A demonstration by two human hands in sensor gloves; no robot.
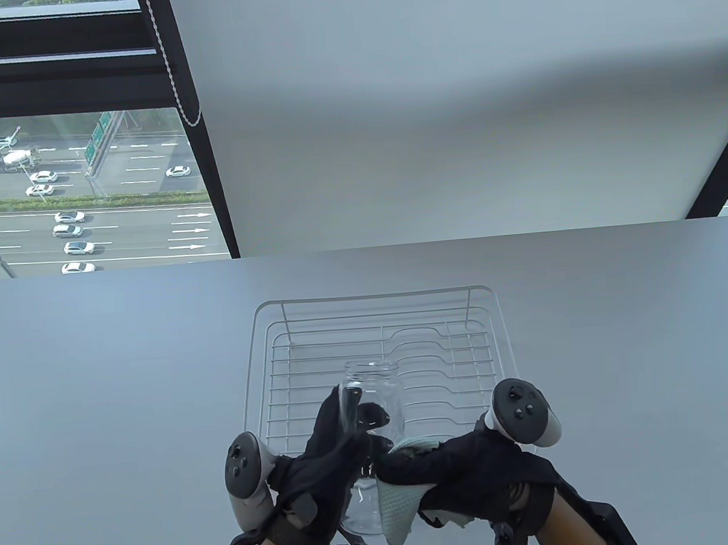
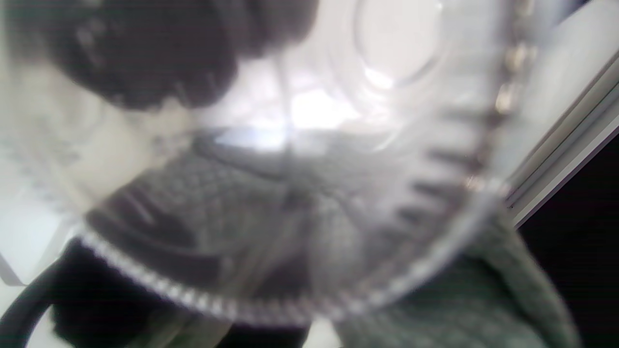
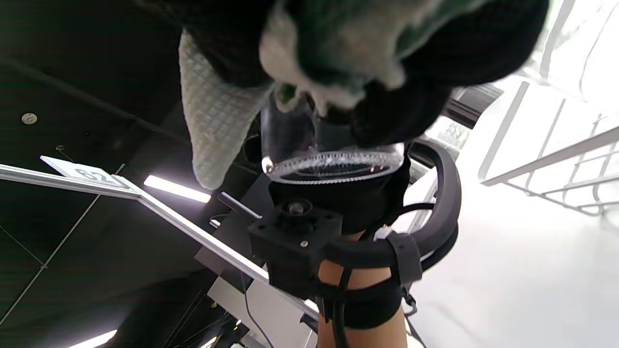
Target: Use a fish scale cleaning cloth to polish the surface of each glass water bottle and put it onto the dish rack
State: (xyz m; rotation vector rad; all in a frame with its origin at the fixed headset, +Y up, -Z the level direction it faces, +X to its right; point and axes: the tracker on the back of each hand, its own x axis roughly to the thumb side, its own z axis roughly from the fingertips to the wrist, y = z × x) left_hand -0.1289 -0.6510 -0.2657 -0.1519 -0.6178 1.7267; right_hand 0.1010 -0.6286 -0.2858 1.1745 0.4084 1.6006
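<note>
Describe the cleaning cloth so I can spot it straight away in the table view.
Start at the white wire dish rack in the middle of the table, then drop to the clear glass bottle the left hand holds at its near edge. The cloth is the pale green quilted fabric the right hand presses against that bottle, the only soft thing there.

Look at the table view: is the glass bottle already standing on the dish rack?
No. The left hand holds the glass bottle above the table while the right hand presses the cleaning cloth on it.

a grey table [image 1: 95, 381] stands before a window [image 1: 74, 188] overlooking a motorway.
</note>
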